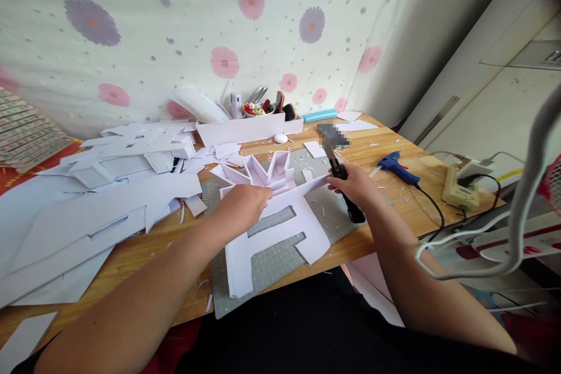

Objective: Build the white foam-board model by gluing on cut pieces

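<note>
**Cut panel lies flat on the mat, with folded walls standing at its far side and a long strip between two hands**

The cutting mat lies on the wooden desk. On it rests a white panel, its openings already cut through. At the mat's far side, angular white pieces stand on edge in open V shapes, so some shaping looks done; whether they are glued cannot be told.

The left hand has its fingers closed in a pinch on a narrow white strip, beside the standing pieces. The right hand is wrapped around a black-handled cutter, blade exposed, and its fingertips also steady the strip's other end, over the mat's right part. The strip seems not yet fixed along its full length, and the panel's outer edges look bare of walls, so I judge the work only partway along.

Right of the mat, the blue glue gun lies unheld. Left of the mat is a heap of cut white sheets; beyond the mat stands a white tray of tools. Small scraps litter the mat's surroundings.
</note>
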`<move>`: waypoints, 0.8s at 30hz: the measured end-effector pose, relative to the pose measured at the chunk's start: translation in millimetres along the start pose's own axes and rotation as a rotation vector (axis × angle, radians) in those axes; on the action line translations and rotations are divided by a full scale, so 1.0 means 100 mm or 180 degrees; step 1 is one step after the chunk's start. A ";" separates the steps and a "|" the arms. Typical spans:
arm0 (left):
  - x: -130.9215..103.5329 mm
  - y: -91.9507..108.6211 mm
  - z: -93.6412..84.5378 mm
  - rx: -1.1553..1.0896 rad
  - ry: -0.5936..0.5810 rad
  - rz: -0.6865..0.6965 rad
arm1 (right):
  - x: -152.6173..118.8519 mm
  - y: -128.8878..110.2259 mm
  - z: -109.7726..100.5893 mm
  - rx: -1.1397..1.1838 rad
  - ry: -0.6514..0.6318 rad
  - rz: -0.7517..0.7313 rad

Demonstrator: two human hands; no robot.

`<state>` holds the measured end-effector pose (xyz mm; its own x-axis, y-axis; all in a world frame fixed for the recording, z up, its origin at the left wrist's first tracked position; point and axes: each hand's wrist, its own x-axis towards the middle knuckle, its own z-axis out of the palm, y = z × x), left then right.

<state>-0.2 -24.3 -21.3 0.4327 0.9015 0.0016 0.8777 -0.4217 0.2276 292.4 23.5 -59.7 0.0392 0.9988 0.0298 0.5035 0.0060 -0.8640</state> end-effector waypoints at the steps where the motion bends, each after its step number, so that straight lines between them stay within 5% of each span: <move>1: 0.00 0.00 0.01 0.0022 -0.0005 -0.0002 | 0.00 0.01 0.00 -0.0083 -0.0005 -0.0035; 19: 0.02 0.04 0.07 -0.0276 0.0063 0.0029 | -0.06 -0.12 -0.01 -0.1461 0.0041 -0.0046; 22: 0.03 0.03 0.08 -0.0061 -0.0095 0.0059 | -0.16 -0.13 -0.08 -0.1067 0.0324 -0.0007; 24: 0.03 0.02 0.09 -0.0012 -0.0140 0.0064 | -0.29 -0.17 -0.13 -0.0470 0.0064 0.0063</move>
<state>5.0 -22.9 -29.5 0.4589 0.8877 -0.0366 0.8680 -0.4391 0.2317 293.9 -6.6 -39.8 0.0670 0.9974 0.0247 0.6238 -0.0226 -0.7812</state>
